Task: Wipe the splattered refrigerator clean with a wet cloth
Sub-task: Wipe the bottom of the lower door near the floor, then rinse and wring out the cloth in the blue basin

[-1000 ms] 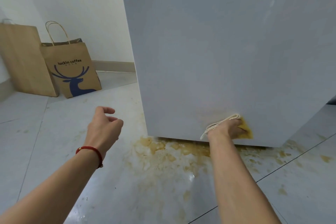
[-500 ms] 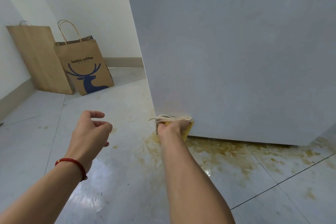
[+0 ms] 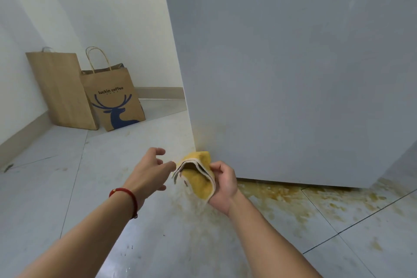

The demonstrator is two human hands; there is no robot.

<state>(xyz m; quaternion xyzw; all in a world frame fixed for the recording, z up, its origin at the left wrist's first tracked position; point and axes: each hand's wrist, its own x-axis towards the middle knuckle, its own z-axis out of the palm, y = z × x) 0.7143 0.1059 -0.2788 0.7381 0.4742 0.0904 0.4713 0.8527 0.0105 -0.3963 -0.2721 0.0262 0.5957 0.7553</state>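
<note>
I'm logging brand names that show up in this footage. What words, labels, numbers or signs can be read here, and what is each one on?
"luckin coffee": printed on the front of the paper bag with the blue deer, above the deer drawing.
A line of tiny print just under that name: too small to read.
Plain paper bag beside it: no text visible.
Refrigerator and yellow cloth: no text visible.

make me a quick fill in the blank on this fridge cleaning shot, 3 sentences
1. The right hand holds a folded ____ cloth.
2. The left hand wears a ____ bracelet.
3. The paper bag by the wall shows a blue ____.

Missing words: yellow; red; deer
</note>
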